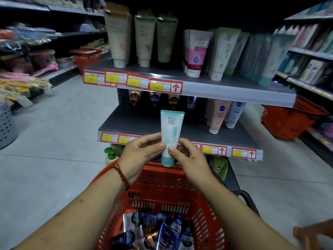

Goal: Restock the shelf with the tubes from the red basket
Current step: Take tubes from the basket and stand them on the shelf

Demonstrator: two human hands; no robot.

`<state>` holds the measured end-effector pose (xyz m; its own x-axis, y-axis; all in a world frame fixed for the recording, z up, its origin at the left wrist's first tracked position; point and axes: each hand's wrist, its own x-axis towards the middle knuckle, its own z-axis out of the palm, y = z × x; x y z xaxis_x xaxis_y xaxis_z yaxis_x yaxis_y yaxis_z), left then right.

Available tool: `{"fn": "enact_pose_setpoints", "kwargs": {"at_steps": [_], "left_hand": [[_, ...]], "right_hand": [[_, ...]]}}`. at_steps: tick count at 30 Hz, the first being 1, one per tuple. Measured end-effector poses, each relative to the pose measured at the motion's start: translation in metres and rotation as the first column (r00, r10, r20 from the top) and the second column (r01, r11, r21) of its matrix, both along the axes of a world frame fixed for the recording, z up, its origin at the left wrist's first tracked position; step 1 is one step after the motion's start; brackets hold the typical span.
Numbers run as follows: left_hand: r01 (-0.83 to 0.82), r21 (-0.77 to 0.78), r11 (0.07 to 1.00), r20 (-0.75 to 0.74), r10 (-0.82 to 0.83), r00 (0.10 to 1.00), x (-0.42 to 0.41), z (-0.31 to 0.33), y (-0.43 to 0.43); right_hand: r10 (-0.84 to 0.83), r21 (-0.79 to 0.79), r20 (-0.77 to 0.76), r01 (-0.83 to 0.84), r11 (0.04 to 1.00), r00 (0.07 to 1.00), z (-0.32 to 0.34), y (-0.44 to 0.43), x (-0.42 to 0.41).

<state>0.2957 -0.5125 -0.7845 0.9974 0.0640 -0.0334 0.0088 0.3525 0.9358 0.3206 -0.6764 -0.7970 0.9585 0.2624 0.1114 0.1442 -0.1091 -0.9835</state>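
Note:
A white tube with a teal cap (170, 136) stands upright, cap down, in front of the middle shelf (144, 121). My left hand (139, 154) and my right hand (187, 156) both pinch its lower part from either side. Below my arms sits the red basket (162, 184), with several dark blue and black tubes (158, 230) lying in its bottom. The upper shelf (225, 87) holds cream, green, pink and teal tubes standing on their caps. The middle shelf carries dark tubes at the back and pink and white tubes on its right; its front left is bare.
Red and yellow price tags (133, 81) line the shelf edges. A second red basket (286, 121) sits at the right of the shelf and a third (86, 57) on the far left shelving. A grey basket (6, 123) stands at the left edge. Aisles of tiled floor run on both sides.

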Motion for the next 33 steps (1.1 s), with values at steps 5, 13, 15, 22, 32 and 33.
{"fn": "enact_pose_setpoints", "kwargs": {"at_steps": [5, 13, 15, 22, 32, 33], "left_hand": [[-0.024, 0.107, 0.994, 0.046, 0.019, 0.999, -0.002, 0.009, -0.021], [-0.014, 0.247, 0.969, 0.135, -0.02, 0.991, 0.017, 0.064, -0.072], [-0.012, 0.278, 0.96, 0.176, -0.039, 0.984, 0.026, 0.083, -0.091], [0.013, 0.234, 0.972, 0.235, -0.07, 0.97, 0.058, 0.143, -0.16], [0.038, 0.379, 0.925, 0.259, -0.145, 0.955, 0.122, 0.192, -0.228], [0.054, 0.385, 0.921, 0.246, -0.159, 0.956, 0.13, 0.193, -0.232]], "right_hand": [[-0.035, 0.026, 0.001, 0.035, 0.999, 0.999, 0.008, -0.014, 0.005], [-0.096, 0.04, 0.085, 0.093, 0.995, 0.992, 0.06, -0.071, 0.018], [-0.119, 0.046, 0.113, 0.115, 0.992, 0.986, 0.081, -0.089, 0.026], [-0.225, -0.021, 0.205, 0.234, 0.972, 0.953, 0.143, -0.154, 0.061], [-0.307, -0.12, 0.27, 0.348, 0.93, 0.913, 0.205, -0.224, 0.116], [-0.311, -0.124, 0.26, 0.351, 0.928, 0.914, 0.207, -0.228, 0.12]]}}
